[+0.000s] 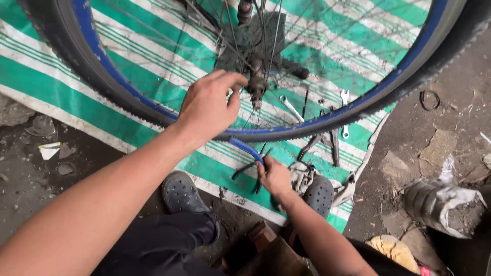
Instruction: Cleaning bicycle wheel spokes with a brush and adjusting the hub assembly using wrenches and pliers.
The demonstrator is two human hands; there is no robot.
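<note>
A bicycle wheel with a blue rim [394,82] and black tyre lies over a green-and-white striped mat [61,97]. My left hand [209,105] reaches through the spokes, its fingertips at the hub axle [257,87]. My right hand [275,176] is down on the mat just below the tyre, fingers closed on the blue-handled pliers [246,151]. A second dark plier-like tool lies under that hand.
Several spanners [343,97] and dark pliers [332,145] lie on the mat under the wheel. My black clogs [180,193] rest at the mat's near edge, with a dirty rag [302,174] beside them. At right are dirt ground, a crumpled bundle [440,204] and a small ring [428,99].
</note>
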